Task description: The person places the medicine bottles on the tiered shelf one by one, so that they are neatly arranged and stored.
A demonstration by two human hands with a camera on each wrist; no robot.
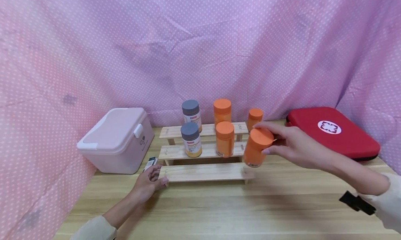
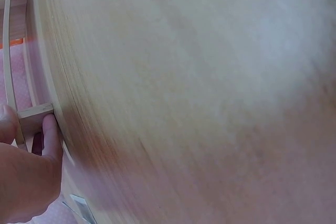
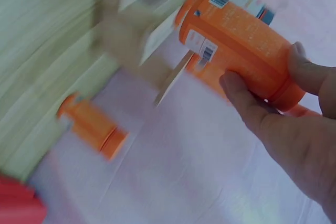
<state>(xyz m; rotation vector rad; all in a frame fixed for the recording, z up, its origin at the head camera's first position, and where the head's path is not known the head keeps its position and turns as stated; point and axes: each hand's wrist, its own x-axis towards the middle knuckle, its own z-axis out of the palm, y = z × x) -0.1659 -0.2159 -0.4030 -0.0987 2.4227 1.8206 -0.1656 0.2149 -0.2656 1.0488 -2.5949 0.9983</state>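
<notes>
My right hand (image 1: pixel 289 142) holds an orange bottle (image 1: pixel 254 153) by its capped end, thumb and fingers on opposite sides. The bottle tilts in the air at the right end of a three-step wooden rack (image 1: pixel 206 173); its printed label shows in the right wrist view. My left hand (image 1: pixel 147 184) grips the rack's lowest step at its left end, with the thumb on the board and a finger at the leg (image 2: pixel 37 110). On the middle step stand a grey-capped bottle (image 1: pixel 192 146) and an orange bottle (image 1: pixel 225 144). Another grey-capped bottle (image 1: pixel 191 109) and orange bottle (image 1: pixel 222 108) stand on the top step.
A smaller orange bottle (image 1: pixel 255 116) stands on the table behind the rack's right end. At the left sits a pale pink lidded box (image 1: pixel 116 142), with a small packet (image 1: pixel 151 162) beside it. A red case (image 1: pixel 347 139) lies at the right. Pink dotted cloth hangs behind.
</notes>
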